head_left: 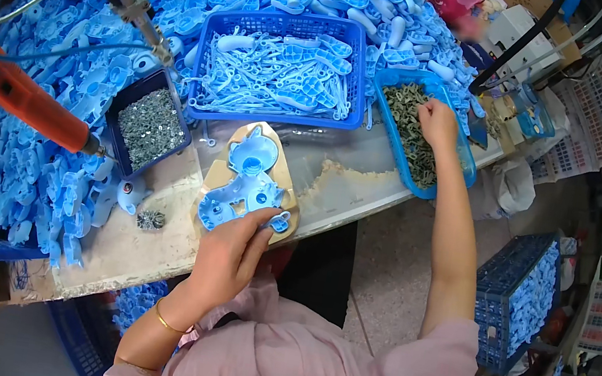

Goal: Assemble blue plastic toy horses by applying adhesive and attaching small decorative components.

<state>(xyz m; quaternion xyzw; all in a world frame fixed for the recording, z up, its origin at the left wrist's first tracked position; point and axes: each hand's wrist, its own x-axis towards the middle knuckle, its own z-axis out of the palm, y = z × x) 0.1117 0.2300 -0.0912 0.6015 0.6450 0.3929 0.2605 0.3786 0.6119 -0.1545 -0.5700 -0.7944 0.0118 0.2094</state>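
A blue plastic shell half (242, 193), open side up, lies in a cream-coloured shaped block (287, 178) near the table's front edge. My left hand (229, 255) is closed on the shell's near edge, with the fingers bent over its lower right end. Out to the right, my right hand (437, 124) reaches into a light blue basket (467, 160) of small dark grey-green parts (409, 115). Its fingers are pinched together at the heap; whatever lies between them is hidden.
A blue basket (200, 56) of thin blue plastic pieces stands behind the block. Left of the block is a dark tray (128, 96) of small screws. An orange power screwdriver (37, 104) hangs at the left. Blue shells (85, 70) are heaped around; a dark crate (491, 294) sits right.
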